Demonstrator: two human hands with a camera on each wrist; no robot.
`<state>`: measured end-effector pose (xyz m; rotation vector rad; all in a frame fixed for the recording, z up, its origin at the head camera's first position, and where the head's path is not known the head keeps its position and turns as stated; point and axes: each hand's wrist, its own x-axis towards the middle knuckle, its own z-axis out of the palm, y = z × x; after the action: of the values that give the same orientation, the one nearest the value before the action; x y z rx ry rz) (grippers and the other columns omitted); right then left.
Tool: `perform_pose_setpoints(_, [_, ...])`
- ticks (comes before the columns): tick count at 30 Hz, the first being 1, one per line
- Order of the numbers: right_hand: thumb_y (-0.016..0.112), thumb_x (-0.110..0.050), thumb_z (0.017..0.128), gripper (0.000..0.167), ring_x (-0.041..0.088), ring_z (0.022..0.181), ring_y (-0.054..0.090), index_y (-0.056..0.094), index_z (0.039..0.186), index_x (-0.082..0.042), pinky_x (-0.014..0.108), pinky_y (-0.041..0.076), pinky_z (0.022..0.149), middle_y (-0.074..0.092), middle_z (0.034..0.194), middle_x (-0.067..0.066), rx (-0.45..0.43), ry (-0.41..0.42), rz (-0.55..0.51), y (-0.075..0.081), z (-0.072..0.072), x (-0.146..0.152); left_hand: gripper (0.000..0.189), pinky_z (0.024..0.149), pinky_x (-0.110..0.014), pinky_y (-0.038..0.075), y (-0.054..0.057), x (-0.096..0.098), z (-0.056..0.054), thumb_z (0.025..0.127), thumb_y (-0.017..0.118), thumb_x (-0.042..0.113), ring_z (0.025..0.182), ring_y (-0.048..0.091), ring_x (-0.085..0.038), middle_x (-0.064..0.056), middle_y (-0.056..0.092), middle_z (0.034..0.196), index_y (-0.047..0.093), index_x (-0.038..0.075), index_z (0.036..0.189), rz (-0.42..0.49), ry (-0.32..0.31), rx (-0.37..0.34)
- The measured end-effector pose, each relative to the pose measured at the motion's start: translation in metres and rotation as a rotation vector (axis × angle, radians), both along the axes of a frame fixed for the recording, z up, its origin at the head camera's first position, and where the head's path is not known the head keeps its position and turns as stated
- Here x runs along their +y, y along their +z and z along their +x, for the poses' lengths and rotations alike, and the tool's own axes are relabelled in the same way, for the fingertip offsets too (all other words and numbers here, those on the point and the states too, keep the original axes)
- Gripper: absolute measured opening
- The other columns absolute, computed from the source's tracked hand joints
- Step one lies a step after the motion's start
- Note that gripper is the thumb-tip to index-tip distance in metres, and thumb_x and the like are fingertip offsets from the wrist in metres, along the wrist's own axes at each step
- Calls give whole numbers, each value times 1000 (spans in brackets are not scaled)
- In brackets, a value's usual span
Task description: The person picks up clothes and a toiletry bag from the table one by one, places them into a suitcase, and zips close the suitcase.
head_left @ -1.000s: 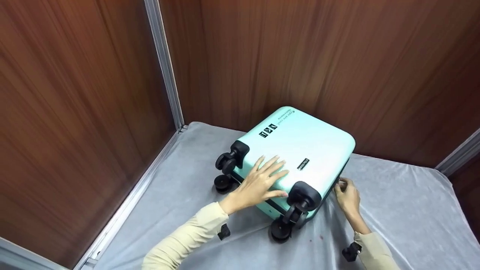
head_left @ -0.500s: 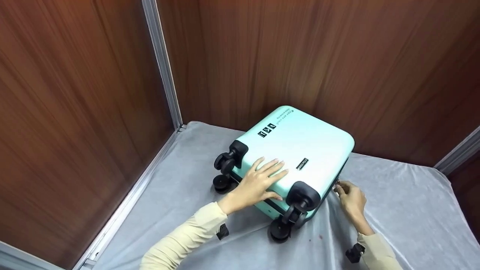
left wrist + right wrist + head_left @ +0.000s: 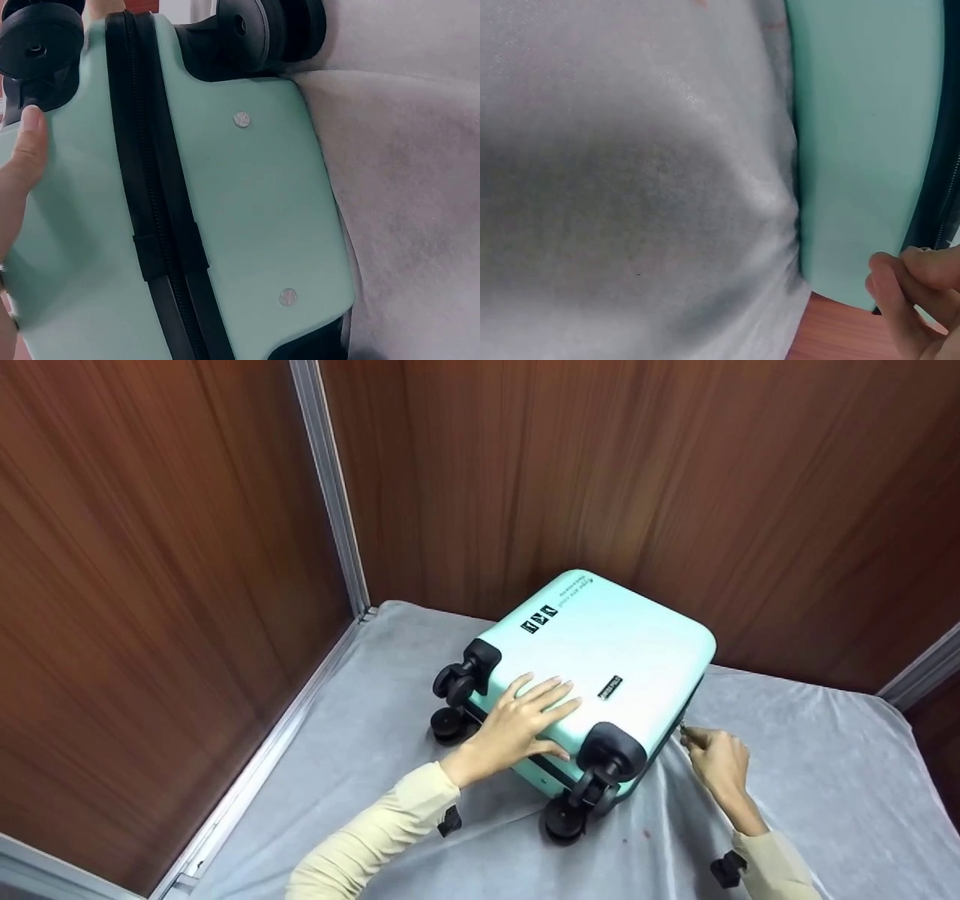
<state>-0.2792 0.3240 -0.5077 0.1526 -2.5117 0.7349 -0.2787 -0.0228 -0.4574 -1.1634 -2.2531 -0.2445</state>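
Observation:
A mint-green hard-shell suitcase point(image 3: 637, 641) lies on its broad side, its black caster wheels point(image 3: 592, 787) facing the person. On its upper shell, near the wheeled end, rests my left hand point(image 3: 508, 733) with fingers spread. The left wrist view shows the thumb point(image 3: 28, 150) against the shell and a black zipper band point(image 3: 146, 150) along the wheeled end. At the suitcase's right side my right hand point(image 3: 720, 763) pinches a small metallic zipper pull point(image 3: 682, 727) between thumb and forefinger. In the right wrist view the fingertips mostly hide that pull beside the zipper band.
Grey cloth point(image 3: 810, 765) covers the surface under the suitcase, with folds near its right side. Brown wood-grain panels point(image 3: 510, 472) stand behind and at the left, joined by a metal post point(image 3: 330, 487).
My right hand has moved a little to the right and towards me along the suitcase's side, still pinching. The left hand stays in place on the shell.

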Motion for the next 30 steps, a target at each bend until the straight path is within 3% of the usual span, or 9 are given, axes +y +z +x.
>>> perform_pose_setpoints(6, [69,7,78,16,42,72,68,77,92,4,62,47,67,72,85,22,-26,51,50,2,14,-4,82,116,-49,23,-1,2,0,76,63,65,139,40,-23,-8,47,148,53,19,143,0,12,38])
perform_pose_setpoints(11, [67,12,75,21,43,73,68,77,92,4,61,48,64,72,84,21,-21,60,48,0,30,-14,82,116,-48,23,-1,3,-1,75,64,64,139,40,-22,-7,48,148,53,19,143,4,16,43])
perform_pose_setpoints(13, [70,9,78,20,42,75,70,77,96,3,57,49,65,73,82,19,-33,27,7,-2,35,-21,82,116,-48,23,-2,4,-1,76,64,64,139,41,-23,-8,48,148,54,19,143,4,14,46])
perform_pose_setpoints(17, [67,0,89,21,38,77,71,72,108,7,48,55,72,73,87,20,-135,-49,-207,-7,39,-40,81,116,-48,24,-3,5,-1,76,64,64,138,41,-23,-8,48,147,55,18,142,14,3,62])
perform_pose_setpoints(20, [61,-5,93,25,39,91,69,70,113,8,49,53,83,72,94,22,-189,-132,-332,-8,38,-54,79,116,-48,24,-5,5,-2,77,64,64,138,41,-24,-9,49,147,55,18,141,26,-9,76])
perform_pose_setpoints(23, [60,-7,91,27,42,103,64,70,112,7,55,45,90,71,98,21,-193,-207,-348,-8,34,-61,78,115,-48,24,-8,7,-1,79,64,63,138,42,-25,-9,49,146,55,17,141,42,-8,88])
perform_pose_setpoints(30, [57,-8,94,28,46,103,63,67,114,11,56,41,96,69,100,25,-233,-178,-352,-3,14,-50,77,115,-48,24,-12,20,5,80,63,64,138,41,-26,-8,50,147,55,18,142,75,73,100])
